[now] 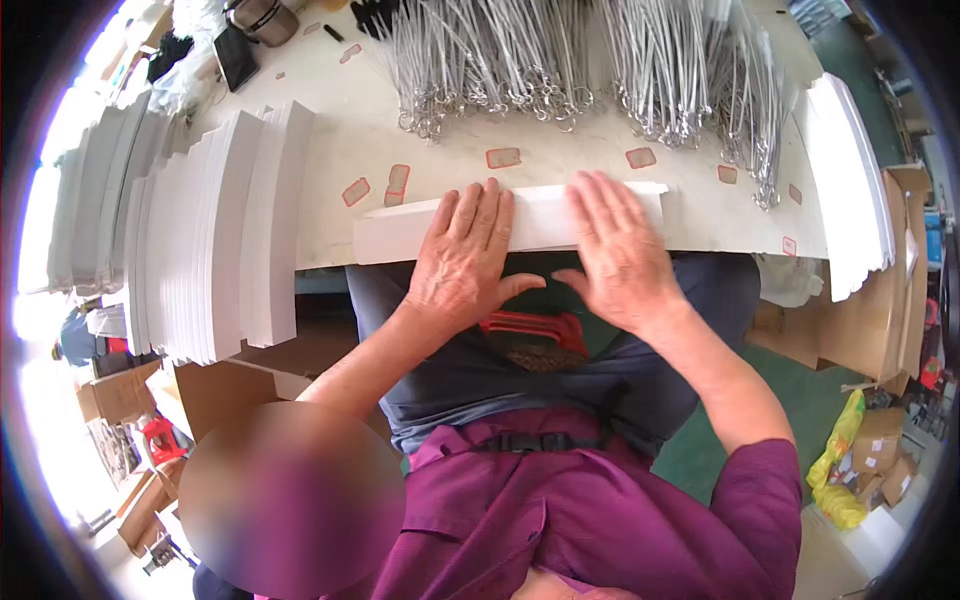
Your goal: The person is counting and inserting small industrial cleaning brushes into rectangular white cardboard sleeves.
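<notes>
A long, narrow white folded card box lies flat along the near edge of the table. My left hand rests on its left half, fingers stretched out together and thumb apart. Over its right half lies my right hand, slightly blurred, fingers extended and thumb pointing inward. Both palms reach past the table edge toward my lap. Neither hand grips anything; the fingers press on or hover just over the card.
Stacks of long white boxes stand at the left; flat white card pieces lie at the right edge. Thin metal rods with ringed ends fill the back. Small red-edged labels dot the table. Cardboard boxes sit on the floor.
</notes>
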`<state>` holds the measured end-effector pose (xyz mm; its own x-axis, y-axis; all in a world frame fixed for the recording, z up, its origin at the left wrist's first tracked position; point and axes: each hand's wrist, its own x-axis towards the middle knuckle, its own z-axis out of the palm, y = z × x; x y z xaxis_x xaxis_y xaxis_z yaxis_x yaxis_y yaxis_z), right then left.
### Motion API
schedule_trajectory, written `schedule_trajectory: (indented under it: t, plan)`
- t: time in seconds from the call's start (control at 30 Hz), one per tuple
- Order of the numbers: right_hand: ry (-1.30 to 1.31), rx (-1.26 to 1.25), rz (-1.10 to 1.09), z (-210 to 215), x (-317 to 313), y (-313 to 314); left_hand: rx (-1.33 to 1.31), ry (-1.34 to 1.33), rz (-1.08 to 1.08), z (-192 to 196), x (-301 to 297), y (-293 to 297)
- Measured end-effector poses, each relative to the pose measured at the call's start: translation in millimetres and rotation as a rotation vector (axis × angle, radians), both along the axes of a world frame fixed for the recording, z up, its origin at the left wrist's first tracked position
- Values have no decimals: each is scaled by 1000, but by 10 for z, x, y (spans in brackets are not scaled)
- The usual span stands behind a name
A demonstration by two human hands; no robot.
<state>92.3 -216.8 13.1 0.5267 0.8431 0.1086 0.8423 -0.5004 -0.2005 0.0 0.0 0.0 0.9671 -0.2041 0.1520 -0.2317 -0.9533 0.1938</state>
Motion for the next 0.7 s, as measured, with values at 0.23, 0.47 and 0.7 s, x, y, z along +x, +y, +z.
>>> schedule_trajectory:
  t: [0.23, 0.47, 0.7]
  plan:
    - [-49, 45, -76, -143, 61, -10, 67, -48, 94, -5, -61, 394]
    - [-154, 27, -190, -189, 168, -378, 160, -111, 176, -24, -230, 726]
    - [-156, 150, -150, -139, 108, -469, 114, -54, 88, 125, -348, 509]
